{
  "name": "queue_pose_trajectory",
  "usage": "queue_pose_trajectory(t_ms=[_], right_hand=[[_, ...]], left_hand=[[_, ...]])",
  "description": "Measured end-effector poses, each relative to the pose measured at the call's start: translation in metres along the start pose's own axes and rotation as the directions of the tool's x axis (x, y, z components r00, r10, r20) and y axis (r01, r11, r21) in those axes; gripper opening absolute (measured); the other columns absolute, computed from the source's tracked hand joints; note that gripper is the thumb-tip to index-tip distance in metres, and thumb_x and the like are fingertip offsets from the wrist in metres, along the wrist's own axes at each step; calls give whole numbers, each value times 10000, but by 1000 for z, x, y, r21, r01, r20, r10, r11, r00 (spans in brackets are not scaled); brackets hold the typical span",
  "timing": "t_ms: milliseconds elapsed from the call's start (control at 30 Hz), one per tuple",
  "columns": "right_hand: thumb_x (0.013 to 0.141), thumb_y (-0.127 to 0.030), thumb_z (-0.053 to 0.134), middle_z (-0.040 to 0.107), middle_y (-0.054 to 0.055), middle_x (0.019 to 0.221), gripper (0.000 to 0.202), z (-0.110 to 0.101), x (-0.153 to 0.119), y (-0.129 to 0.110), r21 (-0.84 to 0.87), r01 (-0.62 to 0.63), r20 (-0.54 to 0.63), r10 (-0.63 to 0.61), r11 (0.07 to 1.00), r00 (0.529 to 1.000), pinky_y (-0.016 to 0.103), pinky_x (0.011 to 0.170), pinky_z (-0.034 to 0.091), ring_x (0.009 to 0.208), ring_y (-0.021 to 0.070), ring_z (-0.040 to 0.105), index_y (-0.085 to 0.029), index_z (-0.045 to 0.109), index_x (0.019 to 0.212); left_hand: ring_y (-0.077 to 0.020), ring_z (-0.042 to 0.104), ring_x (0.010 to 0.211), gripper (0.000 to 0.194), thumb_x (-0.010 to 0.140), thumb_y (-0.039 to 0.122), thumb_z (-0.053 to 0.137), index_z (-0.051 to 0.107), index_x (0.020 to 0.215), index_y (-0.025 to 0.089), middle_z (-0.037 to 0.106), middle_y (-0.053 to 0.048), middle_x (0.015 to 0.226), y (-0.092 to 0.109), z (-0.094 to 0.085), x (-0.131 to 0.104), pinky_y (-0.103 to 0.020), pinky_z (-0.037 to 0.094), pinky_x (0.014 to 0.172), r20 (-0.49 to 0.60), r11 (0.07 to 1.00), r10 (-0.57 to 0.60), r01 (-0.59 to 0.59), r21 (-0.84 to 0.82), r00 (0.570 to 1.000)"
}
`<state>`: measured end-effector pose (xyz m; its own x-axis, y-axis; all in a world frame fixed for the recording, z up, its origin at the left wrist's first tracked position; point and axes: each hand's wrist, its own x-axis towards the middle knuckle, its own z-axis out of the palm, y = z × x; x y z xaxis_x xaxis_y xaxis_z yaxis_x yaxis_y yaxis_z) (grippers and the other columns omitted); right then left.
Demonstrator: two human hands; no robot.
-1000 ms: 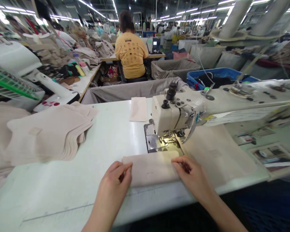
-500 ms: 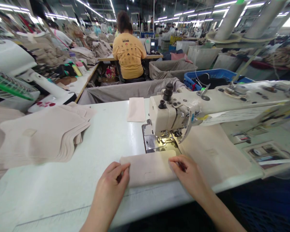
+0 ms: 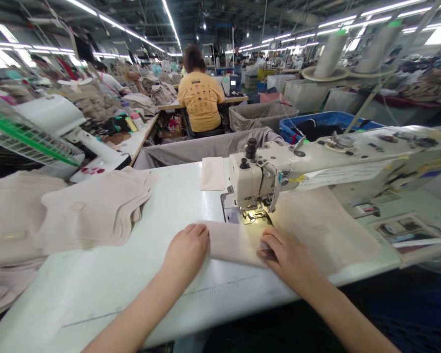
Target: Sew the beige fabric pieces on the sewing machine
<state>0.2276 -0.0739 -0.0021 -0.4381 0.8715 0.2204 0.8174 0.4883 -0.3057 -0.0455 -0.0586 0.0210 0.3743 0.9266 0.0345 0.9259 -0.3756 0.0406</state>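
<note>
A beige fabric piece (image 3: 233, 242) lies in front of the lit needle plate (image 3: 255, 215) of a sewing machine (image 3: 248, 176). My left hand (image 3: 188, 247) grips its left end, fingers closed together. At its right end, my right hand (image 3: 284, 257) pinches the fabric between thumb and fingers, close to the presser foot. A larger beige panel (image 3: 316, 225) lies flat under the machine arm, right of my right hand. A small beige rectangle (image 3: 212, 173) rests behind, left of the machine head.
Stacked beige panels (image 3: 95, 211) cover the table's left side, beside a white fan (image 3: 55, 117). Behind the table are a cloth-lined bin (image 3: 206, 142), a blue basket (image 3: 327, 117) and a seated person in a yellow shirt (image 3: 201, 100). Thread cones (image 3: 330, 54) stand at upper right.
The fabric piece and both hands have moved toward the machine, its rear edge now nearer the needle plate. My left hand has turned more over the fabric's end. The camera view has tilted up and shifted.
</note>
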Motion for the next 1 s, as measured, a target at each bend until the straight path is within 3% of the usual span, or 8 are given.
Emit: queue_pose_trajectory(t_ms=[67, 167, 267, 400, 767, 1000], right_hand=[[916, -209, 636, 691, 75, 1060, 60, 2, 2, -7, 37, -14, -7, 15, 999, 1000, 312, 704, 560, 873, 214, 691, -201, 651, 973], [907, -223, 656, 686, 80, 1089, 98, 7, 4, -20, 55, -13, -46, 16, 998, 999, 322, 734, 568, 918, 226, 694, -212, 662, 1004], [892, -219, 663, 681, 91, 1156, 176, 14, 4, -30, 52, -50, -78, 54, 997, 996, 328, 754, 577, 961, 240, 698, -214, 665, 1067], [905, -222, 634, 681, 92, 1181, 183, 20, 6, -32, 69, -70, -79, 75, 995, 994, 326, 783, 582, 1004, 241, 690, -197, 656, 1085], [909, -224, 618, 677, 100, 1194, 167, 26, 9, -29, 78, -69, -99, 77, 995, 992, 337, 771, 589, 1009, 249, 688, -199, 652, 1070], [889, -192, 642, 689, 91, 1167, 174, 24, 10, -28, 106, -64, -90, 74, 992, 993, 326, 770, 580, 989, 245, 695, -190, 638, 1063]], left_hand=[[-295, 664, 891, 246, 986, 284, 475, 674, 958, 142, 699, -154, 951, 7, -3, 23, -423, 530, 812, 6, 997, -80, 80, 0, 997], [-363, 597, 1146, 386, 984, 418, 510, 589, 1197, 106, 631, -229, 1217, 14, 3, 57, -521, 470, 946, -56, 995, -95, 96, 18, 994], [-352, 445, 1367, 398, 982, 415, 524, 549, 1284, 157, 506, -205, 1446, 10, 12, 88, -593, 319, 1110, -41, 999, 30, -31, -18, 999], [-303, 459, 1363, 366, 982, 401, 517, 569, 1290, 210, 540, -140, 1432, -4, 15, 113, -534, 289, 1153, -30, 983, 165, -167, -76, 986], [-302, 495, 1305, 349, 937, 358, 565, 632, 1255, 233, 606, -98, 1349, -14, 17, 129, -501, 306, 1158, -71, 944, 300, -307, -120, 951], [-289, 483, 1319, 383, 934, 357, 578, 608, 1307, 271, 570, -70, 1410, -18, 20, 131, -496, 308, 1163, -99, 930, 330, -342, -137, 939]])
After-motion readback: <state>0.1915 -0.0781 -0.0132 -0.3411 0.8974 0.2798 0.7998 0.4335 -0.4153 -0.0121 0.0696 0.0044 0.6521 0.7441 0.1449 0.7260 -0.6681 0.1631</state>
